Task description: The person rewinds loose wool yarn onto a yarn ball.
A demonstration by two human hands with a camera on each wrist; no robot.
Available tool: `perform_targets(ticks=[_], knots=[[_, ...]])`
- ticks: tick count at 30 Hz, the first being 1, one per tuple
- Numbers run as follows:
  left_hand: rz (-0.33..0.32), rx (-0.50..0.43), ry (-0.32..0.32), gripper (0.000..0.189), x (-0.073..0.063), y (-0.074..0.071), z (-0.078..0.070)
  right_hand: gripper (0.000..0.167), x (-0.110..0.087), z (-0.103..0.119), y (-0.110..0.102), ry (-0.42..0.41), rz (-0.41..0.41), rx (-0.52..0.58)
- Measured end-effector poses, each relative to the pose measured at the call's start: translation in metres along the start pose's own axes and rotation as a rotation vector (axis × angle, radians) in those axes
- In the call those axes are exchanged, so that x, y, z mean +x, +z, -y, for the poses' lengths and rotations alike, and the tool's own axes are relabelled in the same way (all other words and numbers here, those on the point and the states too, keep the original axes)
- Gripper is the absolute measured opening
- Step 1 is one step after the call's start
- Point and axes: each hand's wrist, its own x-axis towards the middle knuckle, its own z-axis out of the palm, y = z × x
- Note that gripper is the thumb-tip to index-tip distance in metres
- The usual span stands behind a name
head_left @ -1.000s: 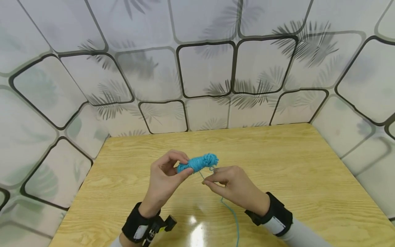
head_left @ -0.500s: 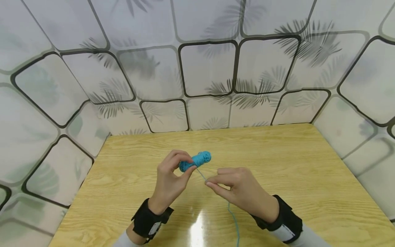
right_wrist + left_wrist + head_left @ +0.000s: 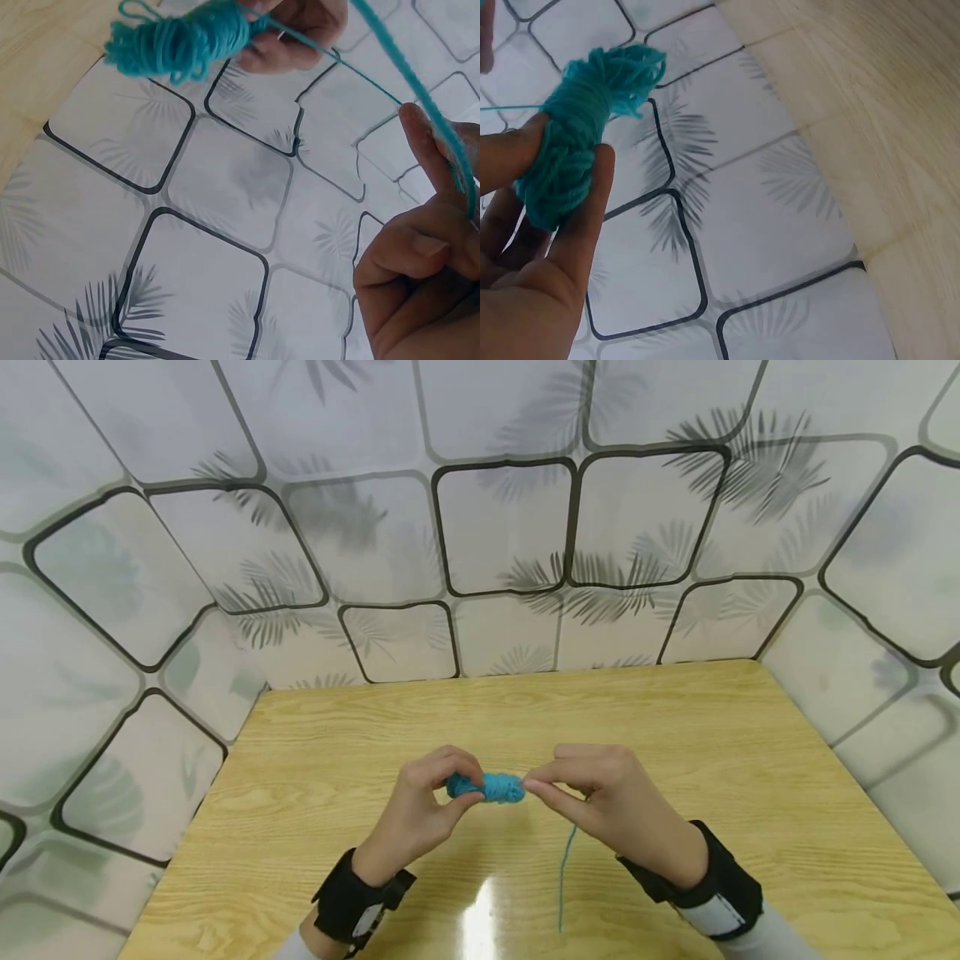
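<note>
A small skein of blue yarn [image 3: 501, 787] is held above the table by my left hand [image 3: 423, 806], whose thumb and fingers pinch one end. In the left wrist view the wound yarn [image 3: 574, 135] shows loose loops at its far end. My right hand [image 3: 600, 789] pinches the yarn strand between thumb and fingertips, close to the skein's right end. A taut length of strand [image 3: 352, 71] runs from the skein to the right fingers in the right wrist view. Below the right hand the loose tail [image 3: 562, 881] hangs down.
A wood-grain table [image 3: 322, 735] lies under both hands, with a bright light reflection near its front. A pale wall covering [image 3: 502, 527] with dark rounded outlines and leaf prints surrounds it at the back and sides. Black straps [image 3: 360, 897] circle both wrists.
The skein has come down and turned more level. My right hand has shifted slightly right, its fingertips now level with the skein's end. The hanging tail's lower end has come into view.
</note>
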Motion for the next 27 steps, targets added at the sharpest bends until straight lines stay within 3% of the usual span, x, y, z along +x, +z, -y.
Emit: perform_targets(ticks=[3,6,9,13,16,21,27], knots=[[0.122,-0.202,-0.070,0.026,-0.003,-0.001,-0.011,0.011,0.003,-0.010,-0.004,0.028,-0.018,0.007],[0.202,-0.370,-0.085,0.018,-0.006,-0.001,-0.024,0.008,0.003,-0.021,-0.004,0.071,-0.024,-0.013],[0.237,-0.463,-0.062,0.015,-0.006,-0.002,-0.037,0.010,0.000,-0.033,0.000,0.117,-0.008,-0.020],[0.231,-0.494,-0.021,0.017,-0.004,-0.004,-0.050,0.009,-0.005,-0.043,0.011,0.145,0.025,0.003],[0.176,-0.489,0.015,0.020,-0.002,-0.006,-0.054,0.010,-0.007,-0.045,0.018,0.180,0.058,0.021],[0.020,-0.491,0.085,0.023,0.002,-0.007,-0.056,0.009,-0.010,-0.042,0.026,0.221,0.112,0.046],[-0.202,-0.446,0.073,0.016,0.007,-0.007,-0.051,0.002,-0.015,-0.036,0.035,0.193,0.131,0.062]])
